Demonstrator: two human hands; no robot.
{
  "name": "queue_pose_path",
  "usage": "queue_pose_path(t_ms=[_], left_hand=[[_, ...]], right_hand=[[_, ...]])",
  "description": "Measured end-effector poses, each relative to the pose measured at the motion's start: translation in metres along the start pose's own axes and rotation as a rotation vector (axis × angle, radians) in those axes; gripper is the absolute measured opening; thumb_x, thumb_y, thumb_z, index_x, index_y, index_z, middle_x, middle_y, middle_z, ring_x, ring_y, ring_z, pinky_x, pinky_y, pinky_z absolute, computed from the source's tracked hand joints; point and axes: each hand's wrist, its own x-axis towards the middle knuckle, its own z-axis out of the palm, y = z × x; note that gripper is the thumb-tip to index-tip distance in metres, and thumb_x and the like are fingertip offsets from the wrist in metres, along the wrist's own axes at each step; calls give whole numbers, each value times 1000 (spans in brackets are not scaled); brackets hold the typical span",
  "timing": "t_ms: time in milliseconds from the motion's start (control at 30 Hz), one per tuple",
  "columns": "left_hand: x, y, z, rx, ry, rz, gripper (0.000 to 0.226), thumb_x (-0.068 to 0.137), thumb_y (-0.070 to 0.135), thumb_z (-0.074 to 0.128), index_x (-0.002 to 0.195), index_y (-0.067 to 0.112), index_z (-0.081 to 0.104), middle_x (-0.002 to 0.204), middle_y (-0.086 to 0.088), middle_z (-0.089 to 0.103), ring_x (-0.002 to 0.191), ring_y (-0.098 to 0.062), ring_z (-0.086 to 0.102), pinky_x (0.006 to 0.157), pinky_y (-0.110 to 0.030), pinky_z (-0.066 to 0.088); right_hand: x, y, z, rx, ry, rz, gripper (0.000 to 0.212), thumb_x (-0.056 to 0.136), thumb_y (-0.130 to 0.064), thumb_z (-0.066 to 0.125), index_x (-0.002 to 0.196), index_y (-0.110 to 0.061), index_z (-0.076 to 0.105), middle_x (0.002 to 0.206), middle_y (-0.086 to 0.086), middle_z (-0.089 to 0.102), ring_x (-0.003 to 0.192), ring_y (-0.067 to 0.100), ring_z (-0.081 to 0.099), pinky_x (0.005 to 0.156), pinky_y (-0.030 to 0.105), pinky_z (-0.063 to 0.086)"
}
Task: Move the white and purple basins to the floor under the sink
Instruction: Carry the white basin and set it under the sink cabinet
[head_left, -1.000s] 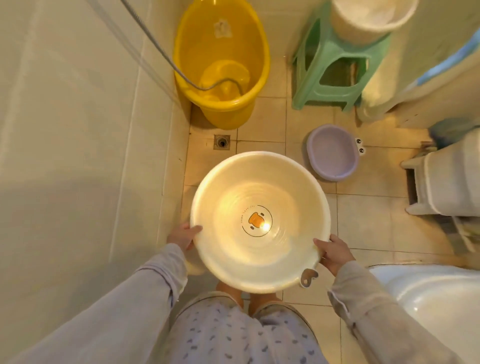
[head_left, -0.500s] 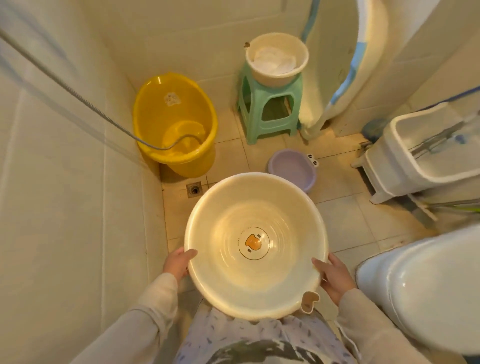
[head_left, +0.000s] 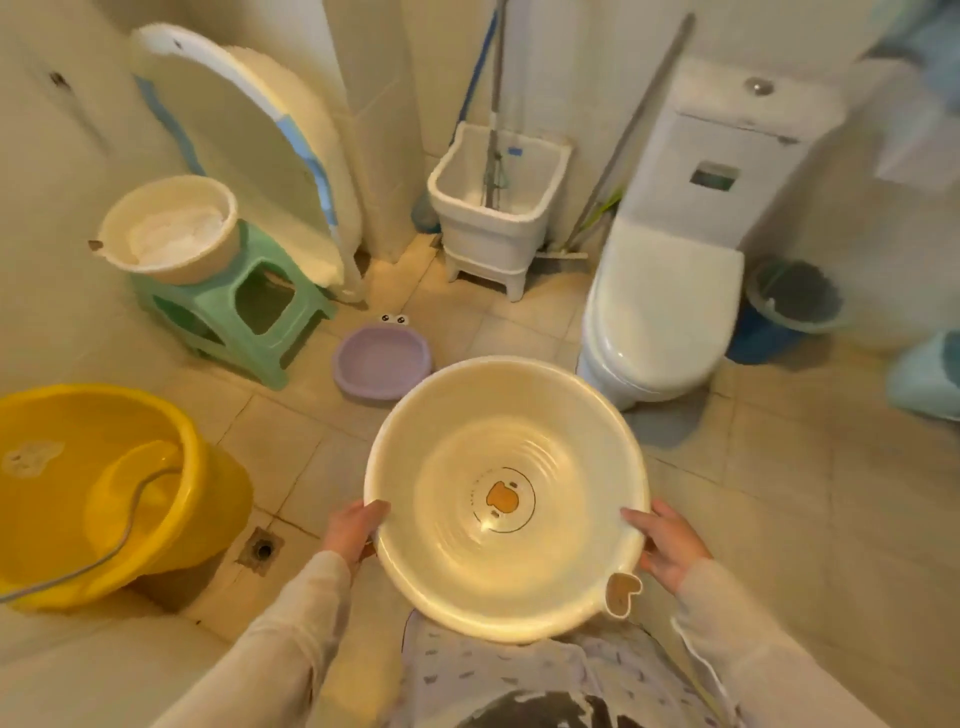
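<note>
I hold a large white basin (head_left: 452, 525) level in front of my waist; it has an orange duck print at its bottom and a small tab on its near rim. My left hand (head_left: 352, 529) grips its left rim and my right hand (head_left: 667, 545) grips its right rim. The small purple basin (head_left: 382, 362) with two cartoon eyes on its far edge sits on the floor tiles just beyond the white basin, beside the green stool. No sink shows in this view.
A yellow tub (head_left: 98, 488) with a hose in it stands at the left near a floor drain (head_left: 261, 548). A green stool (head_left: 236, 306) carries another cream basin (head_left: 169, 228). Behind are a folded baby bath (head_left: 249, 150), a mop bucket (head_left: 496, 197), a toilet (head_left: 665, 306) and a bin (head_left: 792, 301).
My view has swung to the right: the yellow tub and stool slid left, and the mop bucket and toilet came fully into view. The white basin stays held in both hands.
</note>
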Motion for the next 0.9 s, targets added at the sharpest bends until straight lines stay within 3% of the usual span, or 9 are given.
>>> queue_pose_path(t_ms=[133,300,433,567,667,767,900], left_hand=[[5,17,50,221,-131,79,7,81,10,58,75,11,61,70,-9,61,68,-25,58,64,-29,51],[-18,25,130,466,-321,149,16,81,11,59,65,14,58,38,5,58,51,-18,54,46,-22,47],[-50,24,204,621,-488,226,12,80,9,60,69,12,61,63,-8,59,56,-21,55,55,-27,50],[-93,12,278,761,-619,281,13,82,9,59,70,13,60,68,-8,59,60,-21,56,55,-26,50],[-121,-6,333,843,-694,295,6,83,9,59,78,8,61,74,-9,59,66,-22,56,61,-27,52],[-147,-28,385,892,-725,294,10,84,8,58,93,5,61,82,-9,60,75,-25,57,63,-27,51],[-178,-59,446,888,-703,270,13,84,7,59,97,6,60,78,-7,58,68,-20,54,59,-27,48]], right_hand=[[-28,44,-54,241,152,-8,26,87,2,56,109,-11,55,92,11,64,81,25,60,60,37,57],[-70,101,-122,511,316,-43,35,87,0,55,119,-14,53,97,9,64,87,24,59,73,38,51],[-102,140,-169,719,428,-74,34,87,1,55,118,-15,55,97,9,65,87,25,60,73,40,50],[-124,173,-216,918,541,-106,36,87,1,54,120,-12,54,98,11,66,88,27,60,72,40,50],[-133,191,-253,1006,593,-131,35,88,1,53,121,-12,56,87,8,74,88,26,62,68,35,53],[-140,204,-295,1046,632,-123,35,87,-1,54,121,-11,56,97,10,70,90,27,62,70,39,52],[-143,209,-359,1065,645,-112,33,89,-3,53,121,-11,55,103,14,65,91,32,60,74,45,50]])
